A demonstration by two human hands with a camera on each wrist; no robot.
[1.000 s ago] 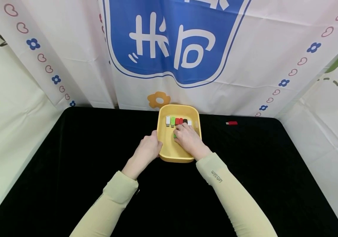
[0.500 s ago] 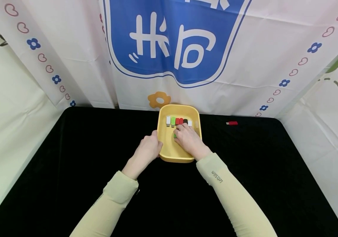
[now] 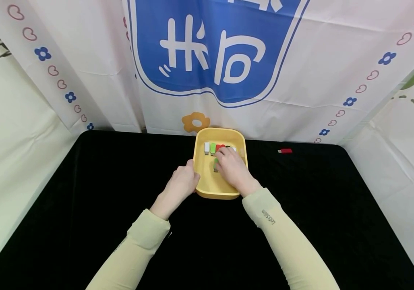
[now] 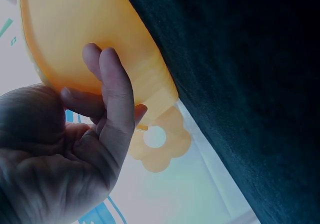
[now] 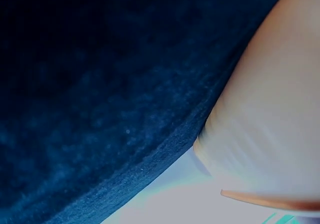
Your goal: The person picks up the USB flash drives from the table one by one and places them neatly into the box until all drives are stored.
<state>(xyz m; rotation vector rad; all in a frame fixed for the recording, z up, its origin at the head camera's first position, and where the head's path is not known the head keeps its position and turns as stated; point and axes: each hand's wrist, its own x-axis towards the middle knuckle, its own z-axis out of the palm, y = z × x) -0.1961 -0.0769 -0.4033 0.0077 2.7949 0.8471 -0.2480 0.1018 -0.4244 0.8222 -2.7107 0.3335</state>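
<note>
A yellow tray (image 3: 210, 187) sits at the back of the black table. My left hand (image 3: 181, 179) grips its left side; in the left wrist view, curled fingers (image 4: 117, 89) lie against the outer wall. Inside, a row of USB sticks runs across the far part: a white stick (image 3: 206, 148), a green stick (image 3: 212, 148), red ones (image 3: 218, 148) and others partly covered. My right hand (image 3: 234, 167) reaches into the tray, fingertips over the row's right part. A second green USB stick (image 3: 216, 169) shows by its thumb side, plug towards me; I cannot tell if the hand holds it.
A red USB stick (image 3: 285, 151) lies on the table (image 3: 319, 201) to the right of the tray. A printed cloth (image 3: 286, 117) hangs right behind the table's back edge. The right wrist view shows mostly dark cloth and the tray's outer wall (image 5: 270, 124).
My right hand has shifted slightly forward and right, covering more of the row. More of the nearer green USB stick shows, now including its plug. The left hand stays on the tray.
</note>
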